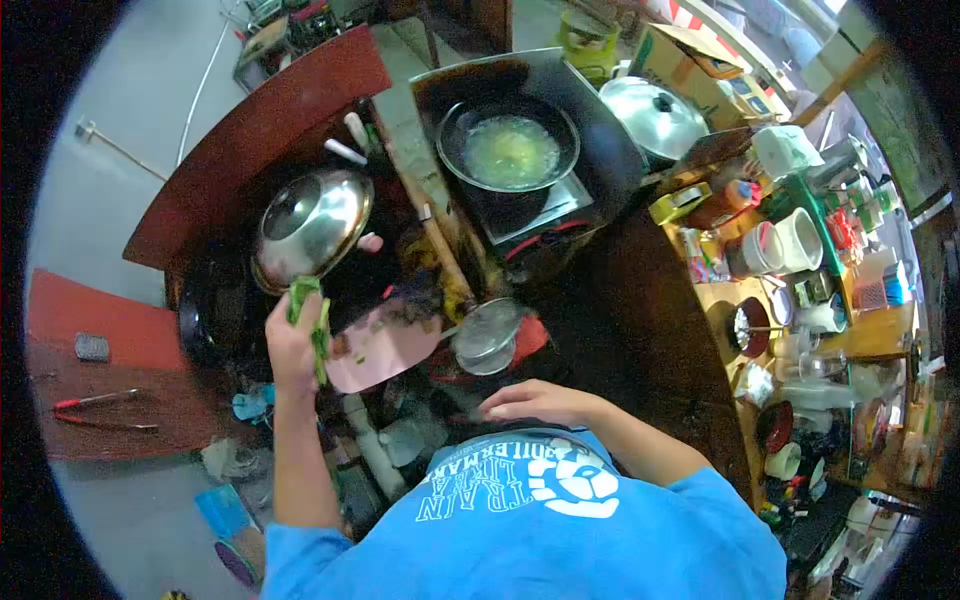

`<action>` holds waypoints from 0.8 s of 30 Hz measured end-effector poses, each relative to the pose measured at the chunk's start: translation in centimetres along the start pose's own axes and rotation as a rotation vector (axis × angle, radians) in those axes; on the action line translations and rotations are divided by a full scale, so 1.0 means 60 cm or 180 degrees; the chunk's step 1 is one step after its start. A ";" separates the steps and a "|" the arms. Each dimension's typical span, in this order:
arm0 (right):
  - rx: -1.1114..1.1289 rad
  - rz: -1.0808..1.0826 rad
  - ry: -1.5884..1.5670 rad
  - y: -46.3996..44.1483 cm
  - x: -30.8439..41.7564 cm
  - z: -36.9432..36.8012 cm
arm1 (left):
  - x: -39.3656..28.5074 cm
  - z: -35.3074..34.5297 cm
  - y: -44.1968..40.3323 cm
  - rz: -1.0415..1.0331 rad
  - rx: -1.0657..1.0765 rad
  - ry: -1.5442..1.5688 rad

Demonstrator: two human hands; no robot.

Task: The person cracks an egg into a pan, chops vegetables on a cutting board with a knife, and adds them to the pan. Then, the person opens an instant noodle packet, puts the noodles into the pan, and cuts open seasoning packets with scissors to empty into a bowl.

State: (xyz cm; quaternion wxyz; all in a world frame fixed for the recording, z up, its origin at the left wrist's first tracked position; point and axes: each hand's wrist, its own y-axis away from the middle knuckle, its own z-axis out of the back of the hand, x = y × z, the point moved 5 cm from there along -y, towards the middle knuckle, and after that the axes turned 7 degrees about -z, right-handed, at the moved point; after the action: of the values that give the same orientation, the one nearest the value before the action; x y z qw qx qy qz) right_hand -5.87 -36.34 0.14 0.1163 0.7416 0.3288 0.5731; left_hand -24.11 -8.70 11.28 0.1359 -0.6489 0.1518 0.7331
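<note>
My left hand [294, 345] is closed around a green cloth-like bundle [318, 335], just below a round metal lid [325, 215] with a glass centre. Right of it lies a pink cutting board [385, 350] with small green bits on it. Near the front of my blue shirt, my right hand [535, 402] is held with its fingers stretched out and nothing in them. Beyond it is a round metal strainer [487, 335] with a long handle.
A black wok [510, 142] with bubbling yellowish liquid sits on a stove at the top. Beside it stands a lidded pot [655, 115]. Containers and cups crowd the wooden counter [722, 325] at right. Red-handled tongs [100, 400] lie at far left.
</note>
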 end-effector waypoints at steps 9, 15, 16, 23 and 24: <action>-0.2168 0.0156 -0.0804 0.357 -0.157 0.238 | 0.012 -0.434 -0.299 -0.1116 0.1505 -0.1227; -0.3033 0.0025 -0.1963 0.510 -0.312 0.245 | 0.116 -0.587 -0.472 -0.2229 0.1640 -0.3694; -0.3053 0.0021 -0.1975 0.522 -0.337 0.241 | 0.125 -0.598 -0.479 -0.2033 0.1646 -0.3917; -0.3153 -0.0422 -0.2372 0.538 -0.439 0.228 | 0.158 -0.616 -0.519 -0.1420 0.1865 -0.4511; -0.3115 -0.0496 -0.2338 0.532 -0.438 0.231 | 0.151 -0.612 -0.521 -0.1745 0.1915 -0.4392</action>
State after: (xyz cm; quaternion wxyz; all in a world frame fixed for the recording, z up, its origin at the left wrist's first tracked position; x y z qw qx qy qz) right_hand 14.93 -73.97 -7.01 0.5902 0.7250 0.0194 0.3544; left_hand 20.63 5.34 -3.28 0.5437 0.0012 0.0598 0.8372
